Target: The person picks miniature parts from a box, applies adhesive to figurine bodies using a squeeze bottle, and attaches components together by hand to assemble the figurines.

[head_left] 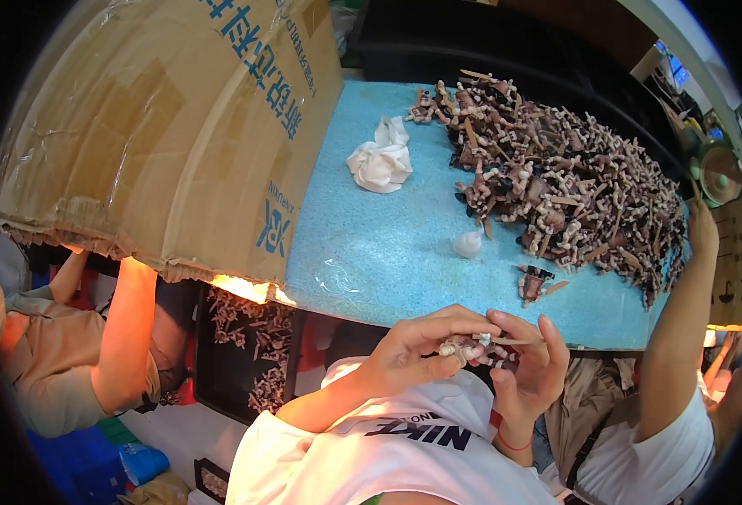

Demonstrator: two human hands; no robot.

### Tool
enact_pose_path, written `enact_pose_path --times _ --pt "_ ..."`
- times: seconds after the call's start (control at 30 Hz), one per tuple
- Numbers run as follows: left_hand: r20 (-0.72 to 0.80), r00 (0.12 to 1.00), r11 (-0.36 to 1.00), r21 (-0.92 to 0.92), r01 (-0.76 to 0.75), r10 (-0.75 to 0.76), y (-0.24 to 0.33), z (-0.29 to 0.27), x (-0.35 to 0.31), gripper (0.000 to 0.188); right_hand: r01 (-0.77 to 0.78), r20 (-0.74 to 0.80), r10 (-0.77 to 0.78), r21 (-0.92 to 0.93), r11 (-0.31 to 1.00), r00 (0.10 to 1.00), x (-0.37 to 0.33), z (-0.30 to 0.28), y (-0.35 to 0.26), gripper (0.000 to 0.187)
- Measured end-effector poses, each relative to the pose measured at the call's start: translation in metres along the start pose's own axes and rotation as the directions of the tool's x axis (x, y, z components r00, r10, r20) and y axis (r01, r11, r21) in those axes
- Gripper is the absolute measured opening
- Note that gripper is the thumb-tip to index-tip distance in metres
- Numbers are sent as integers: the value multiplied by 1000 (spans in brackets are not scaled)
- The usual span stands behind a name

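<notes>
My left hand (417, 349) pinches a small figurine (459, 349) with pale limbs and darker parts, above my lap at the table's near edge. My right hand (527, 362) is close against it, fingers curved around a thin wooden stick (518, 342) whose end meets the figurine. A whitish spot shows where the two touch. The right fingertips partly cover the figurine's far end. Just beyond my hands, a single figurine (531, 286) lies on the blue tabletop (354, 278), with a small white rounded object (468, 243) a little farther off.
A big heap of similar figurines and wooden sticks (564, 177) covers the table's right side. Crumpled white tissue (381, 160) lies left of it. A large cardboard box (169, 126) fills the left. A co-worker's arm (678, 311) reaches in at right; a black bin (245, 353) holds more parts.
</notes>
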State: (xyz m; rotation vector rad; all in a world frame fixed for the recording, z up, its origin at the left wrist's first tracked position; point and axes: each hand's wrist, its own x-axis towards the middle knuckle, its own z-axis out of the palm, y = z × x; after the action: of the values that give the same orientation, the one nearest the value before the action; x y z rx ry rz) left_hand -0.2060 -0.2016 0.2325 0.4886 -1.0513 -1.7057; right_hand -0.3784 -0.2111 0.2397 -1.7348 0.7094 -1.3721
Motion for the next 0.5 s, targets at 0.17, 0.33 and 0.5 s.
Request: enact_pose_path --times 0.17,0.33,0.5 --pt "-11 976 862 471 -185 216 4 1 1 41 -116 -40 122 130 985 992 0 6 7 59" --pt "-47 958 714 677 -178 282 13 3 -1 40 -209 -10 211 116 971 977 2 6 7 58" --pt "7 924 600 758 -254 382 12 1 -2 44 -248 -23 257 201 948 966 1 7 11 54"
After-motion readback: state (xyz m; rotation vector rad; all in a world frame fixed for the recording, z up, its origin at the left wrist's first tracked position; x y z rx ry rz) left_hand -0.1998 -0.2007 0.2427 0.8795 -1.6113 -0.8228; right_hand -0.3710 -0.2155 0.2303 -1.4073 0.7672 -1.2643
